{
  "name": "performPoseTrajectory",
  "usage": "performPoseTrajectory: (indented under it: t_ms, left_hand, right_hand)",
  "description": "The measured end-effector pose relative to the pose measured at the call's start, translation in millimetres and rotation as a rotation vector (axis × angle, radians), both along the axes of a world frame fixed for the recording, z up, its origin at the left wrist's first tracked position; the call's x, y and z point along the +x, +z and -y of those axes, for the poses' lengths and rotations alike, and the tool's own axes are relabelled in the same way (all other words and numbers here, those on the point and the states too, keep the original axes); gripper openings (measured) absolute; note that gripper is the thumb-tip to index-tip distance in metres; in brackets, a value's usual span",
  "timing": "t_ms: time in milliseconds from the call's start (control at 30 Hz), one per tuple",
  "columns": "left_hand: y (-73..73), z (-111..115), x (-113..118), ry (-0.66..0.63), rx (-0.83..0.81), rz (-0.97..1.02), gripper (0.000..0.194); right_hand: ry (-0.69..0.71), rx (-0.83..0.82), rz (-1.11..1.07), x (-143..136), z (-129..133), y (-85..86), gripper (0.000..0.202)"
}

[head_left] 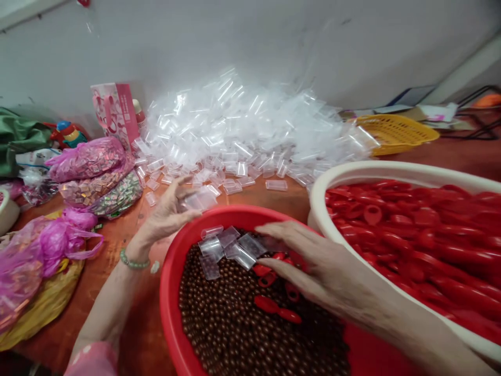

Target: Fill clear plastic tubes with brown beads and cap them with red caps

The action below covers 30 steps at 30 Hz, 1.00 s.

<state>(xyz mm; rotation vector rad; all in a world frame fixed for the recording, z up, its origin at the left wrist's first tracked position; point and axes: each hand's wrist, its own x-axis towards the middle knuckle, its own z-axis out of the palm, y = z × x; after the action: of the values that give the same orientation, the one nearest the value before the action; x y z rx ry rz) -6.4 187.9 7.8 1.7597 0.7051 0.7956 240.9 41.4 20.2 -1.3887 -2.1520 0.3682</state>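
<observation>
Several clear plastic sleeves (211,248) lie in a loose cluster on the dark brown beads (230,318), inside the red basin (169,292), right there between the two hands! The right hand (313,256) hangs over the basin, thumb and fingers parted, tips right beside the cluster and the few red plastic pieces (266,304) on the beads. Over at the far left rim, the left hand (168,211) is curved, thumb apart from fingers, around more sleeves; whether it grips any, I cannot tell.

How far along? Early, I'd judge: only a handful sit in the basin, while a great heap of sleeves (242,122) lies behind it against the wall (274,42). To the right, a white tub (319,201) brims with red pieces; beyond it, a yellow basket (395,130). Filled pink plastic bags (92,156) crowd the left!
</observation>
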Motion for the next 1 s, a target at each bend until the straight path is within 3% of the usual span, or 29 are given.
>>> performPoseTrajectory:
  t_ms: [100,200,333,433,533,667,833,1000]
  left_hand:
    - [14.2,46,9,-0.179,-0.187,0.016,0.072]
    - [14.0,72,16,-0.270,-0.314,0.049,0.073]
    - [1.8,80,16,-0.231,-0.465,0.064,0.085]
    - [-7.7,77,15,-0.209,-0.469,0.000,0.074]
    - [-12.8,71,18,-0.204,-0.362,-0.181,0.065]
    - [-14.0,60,24,-0.079,-0.105,-0.407,0.058]
    - [-12.0,52,33,0.026,0.128,-0.475,0.037]
    - [-11.1,57,28,0.076,0.317,-0.502,0.034]
  right_hand:
    - [0.060,0.223,0.149,-20,-7,6.5,0.047]
    - [0.116,0.322,0.357,-35,-8,6.8,0.044]
    - [0.113,0.290,0.509,-42,-3,0.5,0.034]
    - [0.102,0.155,0.453,-36,-3,-8.4,0.024]
    - [0.078,-0.007,0.368,-24,-9,-19.4,0.020]
    - [-0.015,-0.062,0.415,-13,-24,-32.7,0.017]
    - [-0.023,-0.094,0.506,-19,-46,-38.3,0.017]
    - [-0.002,-0.149,0.553,-32,-54,-41.3,0.019]
